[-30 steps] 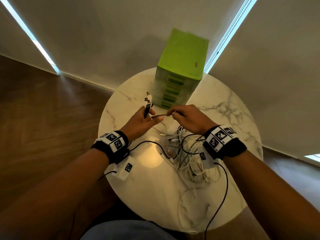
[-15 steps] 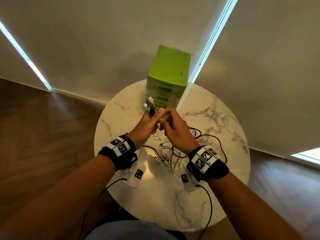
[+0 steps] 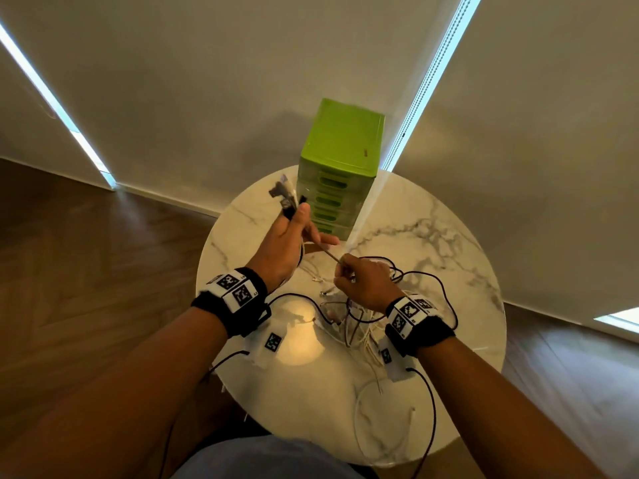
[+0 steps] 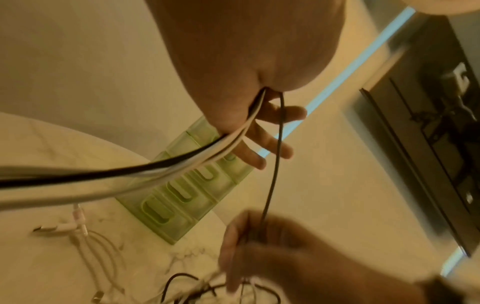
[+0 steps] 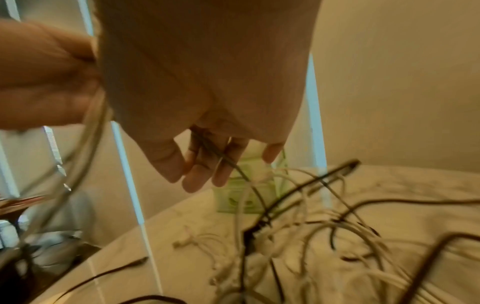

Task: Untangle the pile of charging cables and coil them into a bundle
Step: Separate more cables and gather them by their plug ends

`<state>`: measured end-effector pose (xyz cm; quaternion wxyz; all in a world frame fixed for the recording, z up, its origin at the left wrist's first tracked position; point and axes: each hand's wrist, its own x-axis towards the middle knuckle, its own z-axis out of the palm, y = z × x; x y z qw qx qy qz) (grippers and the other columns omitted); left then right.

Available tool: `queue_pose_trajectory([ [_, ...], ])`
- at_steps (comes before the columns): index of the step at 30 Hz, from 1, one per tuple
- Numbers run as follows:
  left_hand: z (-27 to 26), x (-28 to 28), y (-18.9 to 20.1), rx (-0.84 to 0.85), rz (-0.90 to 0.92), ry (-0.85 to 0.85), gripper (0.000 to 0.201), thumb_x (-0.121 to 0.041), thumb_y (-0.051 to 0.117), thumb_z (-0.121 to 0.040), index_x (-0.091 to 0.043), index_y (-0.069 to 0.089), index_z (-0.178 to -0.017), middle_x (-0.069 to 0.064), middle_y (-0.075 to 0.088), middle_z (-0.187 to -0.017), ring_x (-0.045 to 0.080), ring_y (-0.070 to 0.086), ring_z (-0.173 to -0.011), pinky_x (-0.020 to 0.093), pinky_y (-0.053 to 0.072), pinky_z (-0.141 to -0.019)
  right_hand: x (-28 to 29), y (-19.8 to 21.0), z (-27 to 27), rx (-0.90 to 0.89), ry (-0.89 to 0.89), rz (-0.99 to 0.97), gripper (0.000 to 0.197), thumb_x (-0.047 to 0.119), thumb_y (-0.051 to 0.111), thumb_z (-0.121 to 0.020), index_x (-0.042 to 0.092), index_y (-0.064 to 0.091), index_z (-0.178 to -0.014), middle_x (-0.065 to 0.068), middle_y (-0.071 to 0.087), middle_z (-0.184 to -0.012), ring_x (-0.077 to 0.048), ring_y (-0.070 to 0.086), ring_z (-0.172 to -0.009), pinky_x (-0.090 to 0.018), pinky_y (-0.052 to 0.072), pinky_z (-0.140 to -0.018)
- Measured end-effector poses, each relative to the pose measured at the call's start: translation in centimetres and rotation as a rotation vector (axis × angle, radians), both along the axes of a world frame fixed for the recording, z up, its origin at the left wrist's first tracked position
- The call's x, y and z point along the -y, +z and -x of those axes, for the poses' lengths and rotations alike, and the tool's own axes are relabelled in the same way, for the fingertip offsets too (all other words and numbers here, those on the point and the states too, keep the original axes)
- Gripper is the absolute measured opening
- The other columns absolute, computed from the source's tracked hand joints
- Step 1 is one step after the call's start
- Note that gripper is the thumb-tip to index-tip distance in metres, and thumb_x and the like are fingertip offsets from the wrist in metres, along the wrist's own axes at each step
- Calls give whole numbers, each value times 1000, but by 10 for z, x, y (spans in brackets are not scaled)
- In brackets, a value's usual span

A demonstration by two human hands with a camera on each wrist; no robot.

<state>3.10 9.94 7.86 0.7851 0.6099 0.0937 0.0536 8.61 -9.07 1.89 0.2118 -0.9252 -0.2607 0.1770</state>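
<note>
1. Our left hand (image 3: pixel 288 243) is raised above the far side of the marble table (image 3: pixel 449 236), thumb clamped down on a gathered set of cable ends (image 3: pixel 285 198) that stick up past the knuckles, while the lower fingers splay loose.
2. From the left wrist view we see white and black strands running out under that palm, plus one thin dark cable (image 4: pixel 272 164) dropping straight toward the other hand.
3. Our right hand (image 3: pixel 366 283) sits lower and nearer us, fingers curled, pinching that same dark cable between thumb and fingertips (image 5: pixel 200 181).
4. So the strand runs taut on a diagonal: high and far-left at one hand, low and near-right at the other.
5. The tangled pile (image 3: pixel 359 323) of white and black cables lies on the table directly beneath and just behind our right wrist, well clear of the green drawer unit (image 3: pixel 340 167).
6. That makes our right hand the nearer one to the tangle, and we judge the next pull must follow the strand's own line, away from the pile.
7. By our reckoning we're early: most of the cables look knotted, and nothing is coiled yet.
8. A snag where black loops cross white ones could drag the heap along.
</note>
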Motion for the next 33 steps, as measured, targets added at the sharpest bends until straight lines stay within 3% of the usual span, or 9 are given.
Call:
queue_pose_trajectory([
  [3, -5, -20, 11, 43, 238, 77, 40, -35, 35, -109, -14, 41, -76, 0, 36, -61, 16, 47, -49, 47, 59, -66, 20, -12, -16, -44, 10, -6, 25, 49, 52, -93, 25, 54, -88, 7, 66, -81, -17, 62, -82, -43, 45, -85],
  [6, -13, -40, 17, 48, 297, 117, 40, -36, 34, -110, -19, 38, -74, -6, 29, -56, 10, 25, -47, 30, 36, -54, 33, -13, -29, 57, 75, 59, 32, 58, 38, -99, 30, 51, -87, 12, 63, -77, -10, 57, -82, -40, 32, -85],
  [10, -19, -53, 25, 72, 290, 144, 39, -37, 37, -109, -20, 40, -74, -7, 29, -55, 11, 19, -52, 31, 23, -55, 46, -1, -49, 150, 122, 185, 31, 57, 28, -103, 39, 50, -92, 13, 64, -85, -12, 57, -92, -42, 20, -86],
  [14, -23, -44, 24, 75, 220, 140, 39, -37, 37, -109, -18, 46, -75, -3, 42, -58, 11, 26, -52, 26, 26, -53, 60, 5, -66, 156, 37, 220, 40, 55, 28, -105, 31, 54, -88, 10, 66, -79, -14, 60, -91, -42, 19, -85],
  [19, -21, -6, -5, -121, -289, -18, 53, -49, 40, -106, -16, 64, -72, 8, 69, -75, 15, 41, -58, 28, 37, -59, 31, 29, -68, 129, -162, -25, 45, 49, 35, -106, 30, 57, -72, 7, 68, -66, -15, 66, -82, -46, 34, -99],
  [21, -22, 9, -18, -201, -396, -78, 56, -57, 39, -104, -21, 76, -81, 4, 69, -77, 18, 46, -66, 34, 39, -69, 16, 43, -56, 121, -128, -144, 43, 45, 38, -106, 28, 59, -73, 8, 66, -66, -13, 65, -77, -43, 39, -92],
  [24, -26, 21, -24, -249, -320, -34, 45, -56, 42, -103, -26, 75, -97, 1, 69, -87, 17, 51, -75, 36, 39, -75, 3, 62, -32, 14, 11, -343, 35, 39, 43, -107, 35, 62, -78, 12, 63, -68, -1, 60, -65, -30, 44, -71],
  [28, -31, 25, -13, -162, -77, -29, 43, -46, 38, -107, -19, 71, -98, -2, 77, -106, 10, 61, -79, 35, 38, -72, -5, 60, -12, -185, 132, -371, 33, 37, 44, -107, 24, 65, -84, 6, 63, -71, -4, 58, -60, -28, 48, -65],
  [33, -33, 29, -1, -117, 83, -29, 37, -39, 38, -108, -15, 49, -83, -1, 70, -73, 29, 72, -96, 38, 51, -82, -9, 37, -10, -282, 167, -358, 31, 41, 45, -106, 28, 59, -81, 21, 63, -68, -2, 61, -66, -25, 51, -70],
])
